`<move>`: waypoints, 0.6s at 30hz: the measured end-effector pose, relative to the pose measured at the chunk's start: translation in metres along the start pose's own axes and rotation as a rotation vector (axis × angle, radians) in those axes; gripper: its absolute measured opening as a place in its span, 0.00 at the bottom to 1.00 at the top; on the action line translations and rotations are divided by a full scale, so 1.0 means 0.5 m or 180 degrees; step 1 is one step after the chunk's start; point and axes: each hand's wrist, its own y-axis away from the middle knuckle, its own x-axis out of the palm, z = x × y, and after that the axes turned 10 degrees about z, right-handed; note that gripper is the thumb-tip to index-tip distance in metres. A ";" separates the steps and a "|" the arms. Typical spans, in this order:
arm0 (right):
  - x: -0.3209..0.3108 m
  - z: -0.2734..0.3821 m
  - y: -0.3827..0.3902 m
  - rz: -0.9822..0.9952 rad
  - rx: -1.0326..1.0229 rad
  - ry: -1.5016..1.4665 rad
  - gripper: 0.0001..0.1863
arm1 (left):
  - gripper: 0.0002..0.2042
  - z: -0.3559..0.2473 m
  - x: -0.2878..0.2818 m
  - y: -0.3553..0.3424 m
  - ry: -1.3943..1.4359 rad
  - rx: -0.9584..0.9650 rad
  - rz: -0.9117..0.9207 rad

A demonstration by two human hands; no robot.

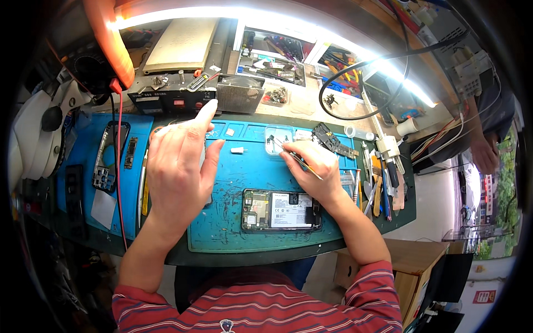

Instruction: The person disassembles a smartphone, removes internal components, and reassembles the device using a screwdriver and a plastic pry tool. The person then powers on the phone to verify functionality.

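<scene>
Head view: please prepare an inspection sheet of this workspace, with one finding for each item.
Surface: blue mat, scuffed with dark marks.
Work items: opened phone on mat; clear box holding small parts.
Clutter: hand tools crowded at right; phone frame at left.
Hands: left hand has index finger extended, no object seen in it; right hand holds thin tool, tip at clear box.
Cables: red cable at left; black cable loops upper right.
Surroundings: lit strip lamp; another person's hand, far right.

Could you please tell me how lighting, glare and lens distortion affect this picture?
Head view: the tube light along the top glares white; in the same view, the bench's front edge bows and the corners go black; there too, the opened phone is well lit, but its battery's fine print is too small to read.
</scene>
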 end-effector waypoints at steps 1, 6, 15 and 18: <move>0.000 0.000 0.000 0.0007 0.0013 0.0012 0.08 | 0.28 0.000 0.001 0.000 0.0022 0.0006 -0.0012; 0.001 -0.002 0.003 0.0073 0.0017 0.0000 0.08 | 0.30 -0.003 0.005 0.002 0.0047 0.0014 -0.0012; -0.001 -0.010 0.002 -0.0004 -0.0183 0.0124 0.08 | 0.32 -0.003 0.013 0.003 0.0220 -0.0042 0.0094; -0.006 -0.013 0.004 -0.0024 -0.0240 0.0108 0.09 | 0.31 -0.004 0.017 0.001 0.0272 -0.0082 0.0091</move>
